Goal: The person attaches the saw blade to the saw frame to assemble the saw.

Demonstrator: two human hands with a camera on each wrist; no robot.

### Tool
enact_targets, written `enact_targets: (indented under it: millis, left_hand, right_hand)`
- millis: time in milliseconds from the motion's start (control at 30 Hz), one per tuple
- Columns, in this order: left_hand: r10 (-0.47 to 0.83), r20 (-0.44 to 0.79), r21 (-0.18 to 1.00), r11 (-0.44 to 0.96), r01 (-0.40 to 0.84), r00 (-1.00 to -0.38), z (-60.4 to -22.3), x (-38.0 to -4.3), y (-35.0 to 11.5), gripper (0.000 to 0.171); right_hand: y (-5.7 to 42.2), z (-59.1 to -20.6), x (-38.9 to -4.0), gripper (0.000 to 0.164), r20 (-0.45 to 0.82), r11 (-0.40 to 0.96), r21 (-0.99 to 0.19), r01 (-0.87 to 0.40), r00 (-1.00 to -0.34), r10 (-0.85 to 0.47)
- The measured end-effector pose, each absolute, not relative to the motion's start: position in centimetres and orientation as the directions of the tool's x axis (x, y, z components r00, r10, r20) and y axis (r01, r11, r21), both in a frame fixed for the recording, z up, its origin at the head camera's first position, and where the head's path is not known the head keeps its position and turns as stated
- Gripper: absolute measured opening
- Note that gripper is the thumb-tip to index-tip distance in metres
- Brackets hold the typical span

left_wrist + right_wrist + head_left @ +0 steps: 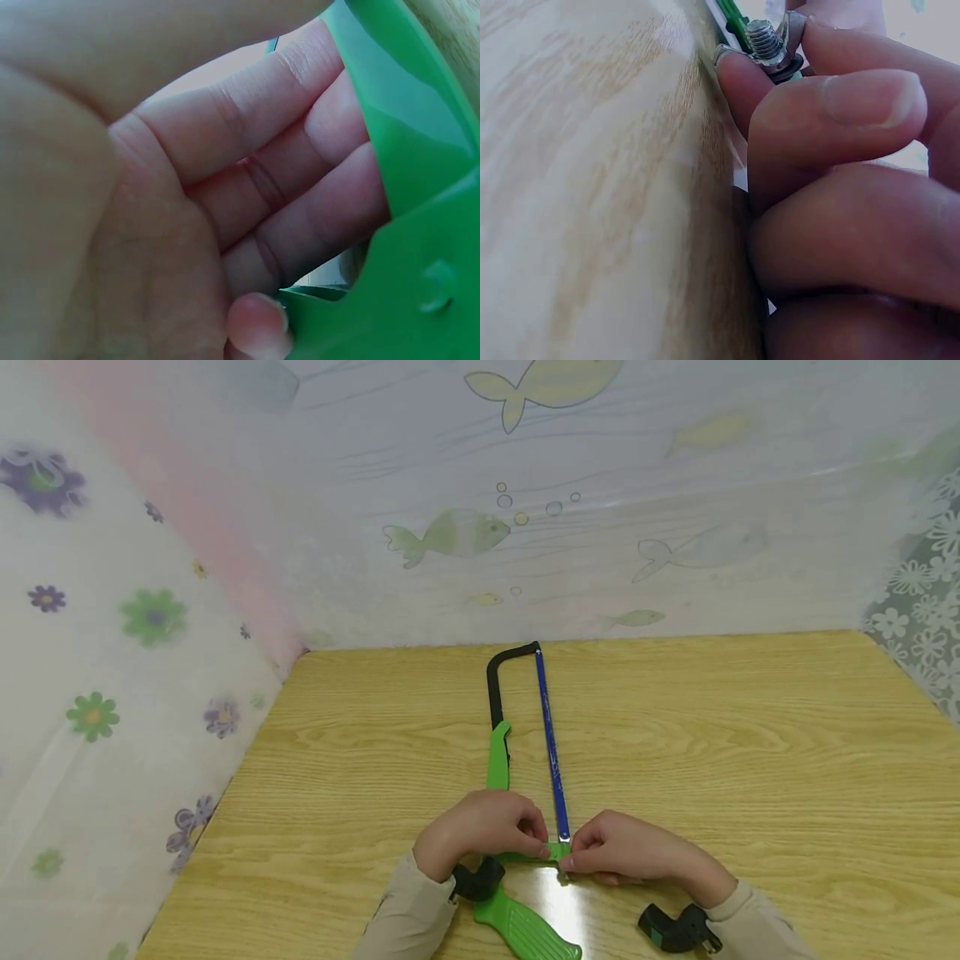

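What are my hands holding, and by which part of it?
A hacksaw: the left hand grips its green frame by the near end of the blue blade, and the right hand pinches its wing nut by the wings.

Green, black and blue saw (498, 764), wood-grained table (712, 735)

The handle (528, 931) is bright green, the bow (494, 689) black, the blade (551, 743) deep blue with paler flecks; the screw (763, 39) and wing nut (793, 31) are silver. The table is yellow-brown, the sleeves (408, 910) beige, the wrist cameras (671, 928) black. Green and yellow fish (457, 532) pattern the pale back wall (337, 577); purple and green flowers (153, 617) dot the white left wall (135, 785).
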State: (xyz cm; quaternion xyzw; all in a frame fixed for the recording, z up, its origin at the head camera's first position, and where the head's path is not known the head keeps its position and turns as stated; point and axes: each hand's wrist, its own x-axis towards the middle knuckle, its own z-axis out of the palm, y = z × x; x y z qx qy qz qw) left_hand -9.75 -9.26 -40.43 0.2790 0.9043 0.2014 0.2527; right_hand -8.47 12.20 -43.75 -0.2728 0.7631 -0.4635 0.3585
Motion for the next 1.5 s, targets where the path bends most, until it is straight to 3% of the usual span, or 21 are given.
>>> enact_targets:
  millis: [367, 933, 1500]
  left_hand:
    - [0.605, -0.340, 0.508, 0.763, 0.401, -0.720, -40.38, -9.68, -9.26, 0.010]
    - [0.610, -0.346, 0.504, 0.762, 0.407, -0.713, -40.42, -9.86, -9.24, 0.010]
    - [0.606, -0.352, 0.519, 0.761, 0.390, -0.713, -40.23, -9.81, -9.24, 0.009]
  right_hand:
    - [12.13, -43.61, -8.30, 0.041, -0.274, 0.413, -0.904, -0.106, -0.598, -0.753]
    - [12.37, -43.69, -8.71, 0.027, -0.257, 0.366, -0.926, -0.091, -0.557, -0.790]
    - [12.43, -43.87, -8.70, 0.025, -0.247, 0.361, -0.928, -0.096, -0.567, -0.786]
